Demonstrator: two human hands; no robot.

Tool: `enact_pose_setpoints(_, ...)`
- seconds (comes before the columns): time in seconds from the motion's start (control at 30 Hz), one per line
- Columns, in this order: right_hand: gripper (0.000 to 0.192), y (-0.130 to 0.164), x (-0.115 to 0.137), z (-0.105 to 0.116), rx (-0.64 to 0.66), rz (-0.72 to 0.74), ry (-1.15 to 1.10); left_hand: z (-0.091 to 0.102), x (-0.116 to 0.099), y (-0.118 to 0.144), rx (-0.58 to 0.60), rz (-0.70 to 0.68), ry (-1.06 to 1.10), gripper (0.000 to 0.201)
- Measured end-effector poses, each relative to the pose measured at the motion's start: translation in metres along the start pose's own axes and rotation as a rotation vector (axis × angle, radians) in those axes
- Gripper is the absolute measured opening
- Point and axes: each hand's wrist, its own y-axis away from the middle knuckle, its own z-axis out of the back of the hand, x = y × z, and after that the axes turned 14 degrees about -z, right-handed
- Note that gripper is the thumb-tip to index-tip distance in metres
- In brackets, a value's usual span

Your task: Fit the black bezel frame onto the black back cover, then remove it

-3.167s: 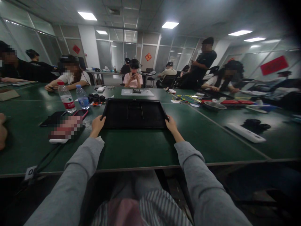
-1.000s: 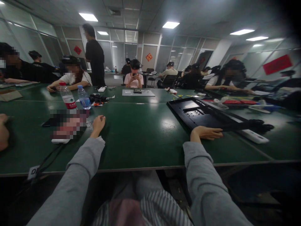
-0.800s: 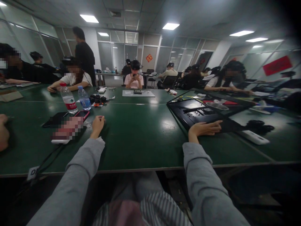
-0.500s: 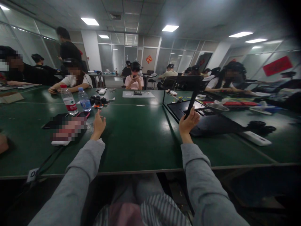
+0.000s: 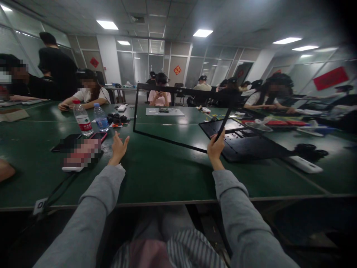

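And here we go: the right hand (image 5: 216,147) has its grip pinched around the side bar of a thin black frame (image 5: 170,141), close to the lower corner. The frame stands upright at a slant, ahead of the person and between the two hands; whether its lower edge touches the green tabletop (image 5: 167,178), I can't tell from here. Through the opening, look, a pale board (image 5: 180,111) lies on the far side, and a person in pink (image 5: 158,99) sits behind it, both hands raised.

Over to the left hand (image 5: 119,149): nothing in that grip, fingers and thumb spread apart, just short of the frame's lower left corner.

Right of the frame, a broad black panel (image 5: 251,147) lies flat, with a white power strip (image 5: 305,164) just beside its end and a dark bundle (image 5: 310,150) next to that. Out beyond the left hand, a red-capped bottle (image 5: 83,121) and a blue-capped bottle (image 5: 100,119) stand side by side, with a dark flat object (image 5: 65,142) in front of them.
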Motion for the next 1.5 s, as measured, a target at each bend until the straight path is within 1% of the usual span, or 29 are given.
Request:
enact_pose_setpoints(0.1,0.066,0.005,0.007,0.000,0.066,-0.038,0.043,-0.001,-0.002,0.002,0.033,-0.023,0.043,0.096)
enact_pose_setpoints(0.17,0.068,0.008,0.009,0.000,0.109,-0.048,0.076,0.001,-0.005,0.003,0.057,-0.036,0.066,0.093)
enact_pose_setpoints(0.23,0.069,0.010,0.010,-0.001,0.137,-0.059,0.112,0.002,-0.007,0.003,0.106,-0.029,0.075,0.082)
enact_pose_setpoints(0.37,0.069,0.011,0.001,-0.005,0.187,-0.124,0.179,0.005,-0.009,0.001,0.274,0.037,0.063,0.053)
enact_pose_setpoints(0.43,0.066,0.010,-0.007,-0.009,0.221,-0.173,0.203,0.006,-0.010,0.001,0.320,0.059,0.023,0.048)
enact_pose_setpoints(0.63,0.055,0.004,-0.032,-0.024,0.376,-0.288,0.203,0.011,-0.014,0.001,0.332,0.029,-0.221,0.040)
enact_pose_setpoints(0.8,0.052,0.003,-0.043,-0.035,0.513,-0.314,0.131,0.016,-0.013,0.000,0.330,0.109,-0.345,0.042)
enact_pose_setpoints(0.9,0.051,0.003,-0.048,-0.041,0.564,-0.325,0.067,0.019,-0.011,0.000,0.364,0.160,-0.370,0.045)
enact_pose_setpoints(1.03,0.048,0.004,-0.058,-0.047,0.593,-0.306,0.014,0.019,-0.010,0.000,0.410,0.184,-0.403,0.048)
enact_pose_setpoints(1.23,0.048,0.005,-0.072,-0.052,0.587,-0.270,0.086,0.015,-0.007,0.001,0.458,0.107,-0.425,0.046)
enact_pose_setpoints(1.37,0.048,0.006,-0.071,-0.051,0.587,-0.246,0.157,0.013,-0.004,0.002,0.451,0.090,-0.411,0.048)
enact_pose_setpoints(1.5,0.048,0.007,-0.064,-0.048,0.572,-0.217,0.188,0.013,-0.005,0.003,0.429,0.076,-0.406,0.045)
